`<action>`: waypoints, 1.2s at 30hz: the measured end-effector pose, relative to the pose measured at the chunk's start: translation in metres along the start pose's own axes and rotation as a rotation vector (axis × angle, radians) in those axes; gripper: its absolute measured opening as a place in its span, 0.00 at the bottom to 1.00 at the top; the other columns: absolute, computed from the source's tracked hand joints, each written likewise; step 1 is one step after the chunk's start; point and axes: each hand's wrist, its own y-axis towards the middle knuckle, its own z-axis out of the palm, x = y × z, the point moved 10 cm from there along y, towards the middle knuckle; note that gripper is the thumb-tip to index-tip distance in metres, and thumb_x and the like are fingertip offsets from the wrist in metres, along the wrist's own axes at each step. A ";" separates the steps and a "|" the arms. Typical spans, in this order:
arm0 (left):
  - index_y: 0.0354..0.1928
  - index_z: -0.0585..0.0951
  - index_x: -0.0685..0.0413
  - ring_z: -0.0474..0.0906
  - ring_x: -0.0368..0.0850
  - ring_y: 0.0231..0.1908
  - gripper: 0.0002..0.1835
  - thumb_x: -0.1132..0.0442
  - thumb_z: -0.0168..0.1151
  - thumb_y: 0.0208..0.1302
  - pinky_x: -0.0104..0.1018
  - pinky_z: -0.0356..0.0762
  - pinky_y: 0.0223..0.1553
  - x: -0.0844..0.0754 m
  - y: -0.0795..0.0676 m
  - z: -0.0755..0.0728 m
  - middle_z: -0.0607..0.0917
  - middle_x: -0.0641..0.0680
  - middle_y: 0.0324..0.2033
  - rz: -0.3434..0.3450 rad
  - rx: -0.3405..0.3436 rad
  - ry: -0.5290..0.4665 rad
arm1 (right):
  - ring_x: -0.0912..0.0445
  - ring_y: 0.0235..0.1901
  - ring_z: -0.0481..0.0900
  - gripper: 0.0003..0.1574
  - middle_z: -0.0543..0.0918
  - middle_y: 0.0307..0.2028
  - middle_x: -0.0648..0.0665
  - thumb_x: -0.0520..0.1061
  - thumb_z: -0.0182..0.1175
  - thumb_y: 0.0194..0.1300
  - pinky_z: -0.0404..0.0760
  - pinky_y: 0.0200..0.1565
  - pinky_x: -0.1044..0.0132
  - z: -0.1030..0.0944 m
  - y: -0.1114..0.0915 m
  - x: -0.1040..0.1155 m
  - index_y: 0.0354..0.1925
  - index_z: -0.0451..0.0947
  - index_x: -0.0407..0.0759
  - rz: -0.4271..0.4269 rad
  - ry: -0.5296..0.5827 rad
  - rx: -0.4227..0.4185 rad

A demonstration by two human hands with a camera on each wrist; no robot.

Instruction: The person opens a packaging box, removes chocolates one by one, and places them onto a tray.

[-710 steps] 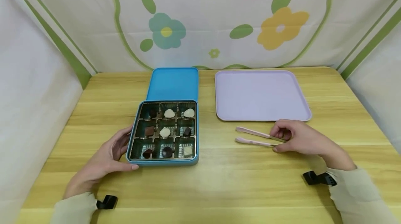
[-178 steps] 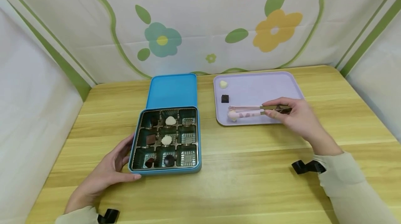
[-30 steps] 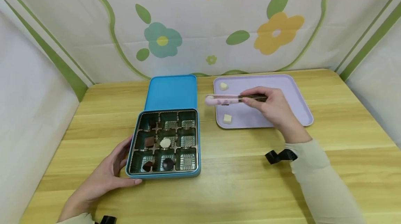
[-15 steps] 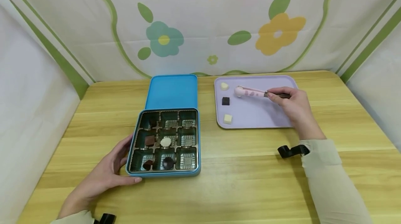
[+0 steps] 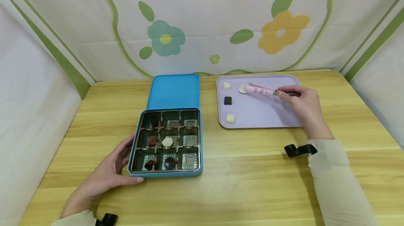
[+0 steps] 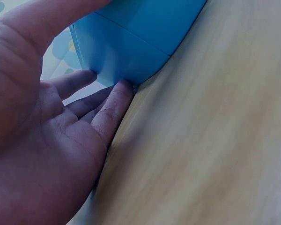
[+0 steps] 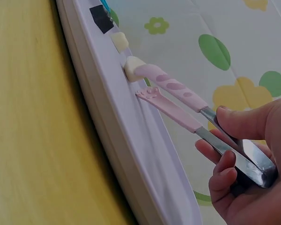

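My right hand (image 5: 303, 103) holds pink-tipped metal tongs (image 5: 260, 90) over the lilac tray (image 5: 271, 117). In the right wrist view the tongs' arms stand apart. One tip overlaps a white chocolate (image 7: 132, 68) resting on the tray; whether they touch, I cannot tell. Left of it lie another white chocolate (image 5: 226, 85), a dark square chocolate (image 5: 228, 100) and a white square chocolate (image 5: 230, 118). My left hand (image 5: 105, 173) holds the lower left corner of the blue tin (image 5: 170, 174), thumb along the front, fingertips against the left side. Several chocolates sit in its compartments, including a white one (image 5: 167, 142).
The blue lid (image 5: 175, 91) lies flat behind the tin, its near edge meeting the tin's back. A wooden table (image 5: 240, 170) carries everything. A flowered cloth (image 5: 202, 22) hangs at the table's far edge.
A white chocolate has gone from the tin's top middle compartment to the tray. Over the last second the tongs moved right, and their tips have parted from around it. My left hand stays at the tin.
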 end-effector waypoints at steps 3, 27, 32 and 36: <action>0.88 0.51 0.39 0.70 0.24 0.69 0.64 0.72 0.81 0.57 0.20 0.75 0.61 -0.001 0.000 0.000 0.60 0.62 0.83 0.008 -0.006 0.010 | 0.67 0.50 0.74 0.33 0.82 0.36 0.75 0.62 0.72 0.70 0.76 0.43 0.79 -0.001 -0.001 0.002 0.64 0.85 0.43 -0.021 0.005 -0.004; 0.88 0.51 0.36 0.65 0.19 0.71 0.64 0.70 0.82 0.57 0.17 0.73 0.62 -0.001 0.001 0.000 0.57 0.59 0.85 0.000 -0.009 0.022 | 0.60 0.49 0.72 0.30 0.83 0.54 0.51 0.61 0.69 0.74 0.73 0.40 0.73 0.009 0.000 0.011 0.65 0.85 0.48 -0.089 -0.073 -0.022; 0.88 0.51 0.38 0.65 0.20 0.72 0.64 0.71 0.82 0.56 0.17 0.72 0.62 -0.003 0.001 0.000 0.57 0.60 0.84 0.012 -0.010 0.031 | 0.60 0.48 0.74 0.27 0.84 0.52 0.53 0.60 0.69 0.73 0.71 0.42 0.72 -0.002 -0.001 0.009 0.63 0.87 0.49 -0.087 -0.094 -0.103; 0.88 0.51 0.37 0.64 0.19 0.71 0.65 0.70 0.82 0.56 0.16 0.71 0.62 -0.002 0.001 0.000 0.57 0.60 0.85 0.004 -0.012 0.035 | 0.62 0.44 0.74 0.27 0.82 0.43 0.64 0.61 0.70 0.73 0.71 0.40 0.74 -0.010 0.000 0.005 0.62 0.87 0.49 -0.073 -0.089 -0.138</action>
